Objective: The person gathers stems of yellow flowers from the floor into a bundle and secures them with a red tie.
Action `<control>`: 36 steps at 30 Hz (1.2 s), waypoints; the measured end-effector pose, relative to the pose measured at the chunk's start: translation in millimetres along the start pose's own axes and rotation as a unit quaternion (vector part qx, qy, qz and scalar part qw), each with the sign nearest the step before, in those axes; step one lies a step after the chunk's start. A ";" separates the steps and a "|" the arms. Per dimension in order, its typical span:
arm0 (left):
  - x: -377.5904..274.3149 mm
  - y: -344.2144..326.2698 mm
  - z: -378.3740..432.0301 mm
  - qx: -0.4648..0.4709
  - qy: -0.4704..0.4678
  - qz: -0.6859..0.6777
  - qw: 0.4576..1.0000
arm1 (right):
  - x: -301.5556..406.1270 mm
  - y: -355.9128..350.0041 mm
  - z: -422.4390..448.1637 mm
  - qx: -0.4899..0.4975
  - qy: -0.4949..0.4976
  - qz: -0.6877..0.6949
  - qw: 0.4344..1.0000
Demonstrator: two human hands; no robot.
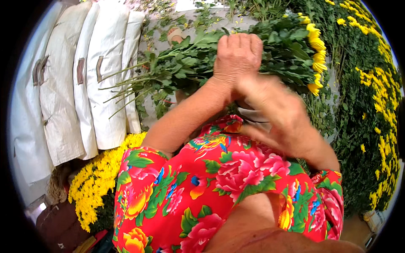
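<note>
A bunch of yellow chrysanthemums (284,53) lies crosswise before me, its blooms to the right and its bare stem ends pointing left. My left hand (239,55) is closed over the middle of the bunch, fingers curled over the far side. Blurred by motion, my right hand (273,99) is close to my left wrist, on the near side of the bunch. Its fingers are too smeared to show whether they hold anything. Bits of thin red string (169,101) show near the stems and leaves.
Several white woven sacks (107,76) are laid out at the left. Below them is a mass of yellow chrysanthemums (98,180). More leafy yellow flowers (379,95) are heaped along the right. Loose leaves and petals litter the grey floor (193,15).
</note>
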State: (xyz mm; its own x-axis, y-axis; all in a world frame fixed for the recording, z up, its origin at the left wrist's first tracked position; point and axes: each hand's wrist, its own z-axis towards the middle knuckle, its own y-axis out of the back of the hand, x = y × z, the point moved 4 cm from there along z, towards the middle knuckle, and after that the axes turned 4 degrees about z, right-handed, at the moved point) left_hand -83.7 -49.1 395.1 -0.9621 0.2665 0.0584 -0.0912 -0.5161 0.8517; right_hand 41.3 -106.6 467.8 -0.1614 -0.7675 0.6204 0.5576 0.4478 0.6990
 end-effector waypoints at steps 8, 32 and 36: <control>15.7 27.5 -9.2 0.060 0.009 -0.278 0.959 | -73.1 3.9 23.5 -0.003 -0.056 -0.269 0.962; 40.4 6.1 -32.1 0.208 0.086 -0.075 0.971 | -209.3 89.5 -245.2 -0.276 -0.359 -0.219 0.864; 54.8 5.9 -36.3 0.233 0.068 -0.071 0.967 | -255.3 -61.9 -376.9 0.114 -0.650 -0.172 0.731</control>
State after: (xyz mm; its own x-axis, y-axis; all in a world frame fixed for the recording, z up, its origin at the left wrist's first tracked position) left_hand -146.3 -67.1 384.4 -0.9760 0.1820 -0.1194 -0.1306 -0.0506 0.9901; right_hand 354.9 -111.3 132.1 -0.9806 0.1663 0.1034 0.1752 0.5093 0.8426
